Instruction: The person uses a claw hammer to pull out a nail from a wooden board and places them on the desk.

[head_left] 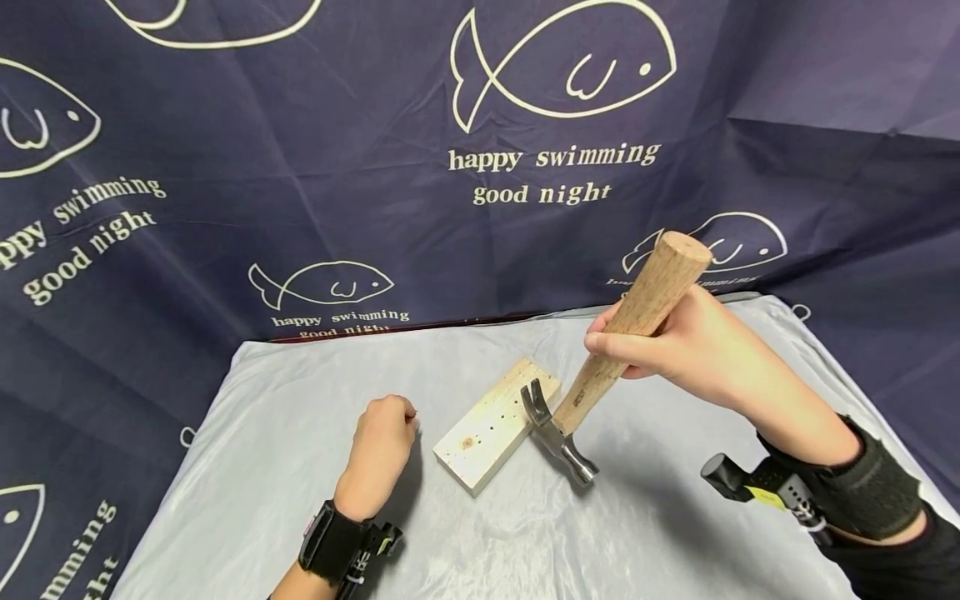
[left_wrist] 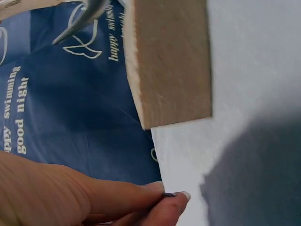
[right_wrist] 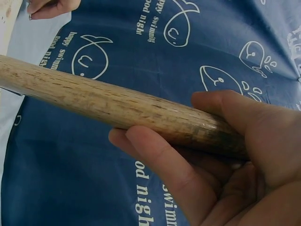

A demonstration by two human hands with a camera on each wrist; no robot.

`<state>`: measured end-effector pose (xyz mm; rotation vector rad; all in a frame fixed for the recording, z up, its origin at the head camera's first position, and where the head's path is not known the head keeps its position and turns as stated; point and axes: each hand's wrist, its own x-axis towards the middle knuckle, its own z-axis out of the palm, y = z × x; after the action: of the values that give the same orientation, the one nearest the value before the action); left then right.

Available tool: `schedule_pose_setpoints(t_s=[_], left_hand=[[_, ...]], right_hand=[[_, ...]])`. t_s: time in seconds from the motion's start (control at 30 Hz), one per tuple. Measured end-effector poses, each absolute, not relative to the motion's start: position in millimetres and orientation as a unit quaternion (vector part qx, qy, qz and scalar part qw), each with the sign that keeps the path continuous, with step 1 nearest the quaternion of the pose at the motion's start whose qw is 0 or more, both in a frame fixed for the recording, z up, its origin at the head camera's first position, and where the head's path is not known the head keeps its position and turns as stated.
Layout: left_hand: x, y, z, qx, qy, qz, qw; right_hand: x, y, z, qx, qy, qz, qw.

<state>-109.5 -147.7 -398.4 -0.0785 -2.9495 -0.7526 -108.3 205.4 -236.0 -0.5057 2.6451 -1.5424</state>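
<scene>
My right hand [head_left: 693,350] grips the wooden handle of a claw hammer [head_left: 637,312], with the handle's butt pointing up. The hammer's metal head hangs low beside the right edge of a pale wooden block [head_left: 498,412], its claw overlapping the block in the head view. Several small dark holes and a knot mark the block's top. To the left of the block, my left hand [head_left: 381,442] pinches a thin dark metal nail [left_wrist: 169,194] between thumb and finger; most of the nail is hidden by the fingertips. The left hand and the block are apart.
A pale grey cloth [head_left: 300,433] covers the table under the block. Behind and around it hangs a dark blue curtain [head_left: 360,167] printed with white fish and lettering. Each wrist wears a black strap with a small camera.
</scene>
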Motion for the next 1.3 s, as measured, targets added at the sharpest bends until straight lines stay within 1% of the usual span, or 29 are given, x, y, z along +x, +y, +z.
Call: schedule_pose_setpoints(t_s=[0.1,0.3,0.5,0.87,1.17,1.3], left_hand=[[-109,-147,-400,-0.015,-0.974,-0.223,0.046],[-112,-147,-406,-0.006,-0.980,-0.199,0.012],[-112,-147,-410,-0.005,-0.980,-0.198,-0.005],[-116,-148,-415,-0.015,-0.977,-0.211,-0.009],[-114,-147,-415,-0.016,-0.978,-0.209,0.010],[-115,-146,-414,-0.018,-0.978,-0.209,0.009]], right_hand=[[-108,206,-236,-0.163,0.851,-0.499,0.020],[-108,206,-237,-0.162,0.853,-0.495,0.020],[-109,205,-238,-0.165,0.854,-0.492,0.016],[-110,205,-238,-0.164,0.859,-0.485,0.012],[-110,205,-239,-0.164,0.861,-0.482,0.016],[-109,205,-240,-0.161,0.861,-0.482,0.020]])
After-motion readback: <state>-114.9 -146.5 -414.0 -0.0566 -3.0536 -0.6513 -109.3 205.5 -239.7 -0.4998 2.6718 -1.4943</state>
